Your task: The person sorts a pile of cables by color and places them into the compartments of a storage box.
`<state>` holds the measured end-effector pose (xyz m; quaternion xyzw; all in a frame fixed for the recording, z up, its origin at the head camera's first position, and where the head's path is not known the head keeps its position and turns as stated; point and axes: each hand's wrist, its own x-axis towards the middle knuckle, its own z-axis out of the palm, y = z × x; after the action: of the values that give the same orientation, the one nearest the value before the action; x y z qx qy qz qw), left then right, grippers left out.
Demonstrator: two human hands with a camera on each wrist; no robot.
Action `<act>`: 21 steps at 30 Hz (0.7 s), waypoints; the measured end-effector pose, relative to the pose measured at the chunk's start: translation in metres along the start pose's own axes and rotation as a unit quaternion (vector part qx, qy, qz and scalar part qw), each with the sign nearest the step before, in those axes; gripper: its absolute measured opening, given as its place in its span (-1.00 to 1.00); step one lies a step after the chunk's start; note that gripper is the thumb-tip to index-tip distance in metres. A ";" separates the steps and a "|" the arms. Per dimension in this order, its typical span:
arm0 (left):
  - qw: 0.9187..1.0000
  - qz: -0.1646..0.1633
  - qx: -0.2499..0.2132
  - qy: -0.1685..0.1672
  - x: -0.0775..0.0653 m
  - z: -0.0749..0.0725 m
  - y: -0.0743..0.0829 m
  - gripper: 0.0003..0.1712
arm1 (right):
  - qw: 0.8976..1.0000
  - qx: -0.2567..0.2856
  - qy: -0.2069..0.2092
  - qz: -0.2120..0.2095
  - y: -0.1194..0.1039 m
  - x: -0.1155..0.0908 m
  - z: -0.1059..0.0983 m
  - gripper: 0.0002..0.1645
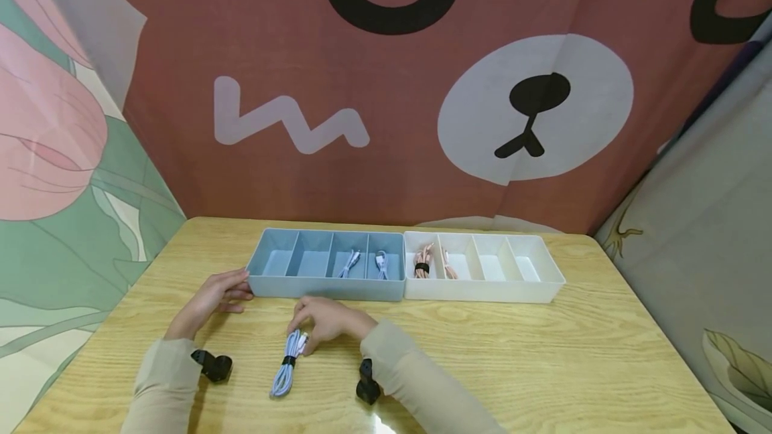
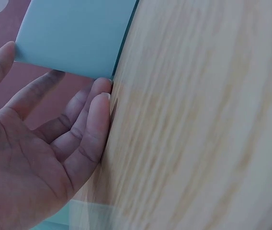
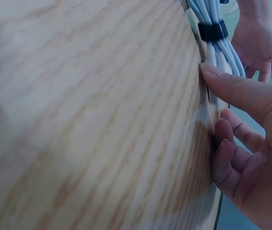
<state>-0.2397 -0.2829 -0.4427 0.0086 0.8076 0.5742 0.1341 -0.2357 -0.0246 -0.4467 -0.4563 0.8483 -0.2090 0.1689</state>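
A light-blue USB cable (image 1: 285, 370), coiled and bound with a black strap, lies on the wooden table. My right hand (image 1: 326, 319) pinches its connector end between thumb and index finger; in the right wrist view the thumb (image 3: 241, 93) lies against the cable (image 3: 212, 12) just past the strap. With fingers extended, my left hand (image 1: 214, 297) touches the left end of a blue divided box (image 1: 326, 288). The left wrist view shows the fingertips of that hand (image 2: 40, 143) against the box's end wall (image 2: 76, 38). Two smaller blue cables (image 1: 350, 263) sit in the box's right-hand compartments.
A white divided box (image 1: 482, 291) adjoins the blue one on the right, with pink cables (image 1: 423, 261) in its two left compartments. Both stand near the back of the wooden table (image 1: 573, 367), before a hanging fabric with a bear print (image 1: 398, 173). Black cameras are on both wrists.
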 end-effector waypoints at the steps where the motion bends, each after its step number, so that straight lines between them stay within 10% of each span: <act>1: 1.000 0.000 0.000 -0.002 0.000 0.000 0.000 -0.18 | 1.000 0.002 0.001 0.000 0.000 0.000 0.000 -0.54; 11: 1.000 -0.002 0.000 -0.003 0.001 0.000 0.000 -0.19 | 0.999 0.034 0.003 -0.021 0.004 -0.004 -0.002 -0.60; 21: 1.000 -0.005 -0.003 -0.006 0.001 -0.001 0.000 -0.19 | 0.980 0.197 0.004 0.006 0.010 -0.006 -0.001 -0.71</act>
<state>-0.2407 -0.2837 -0.4424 0.0076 0.8051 0.5760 0.1414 -0.2400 -0.0140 -0.4506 -0.4080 0.7939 -0.3729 0.2532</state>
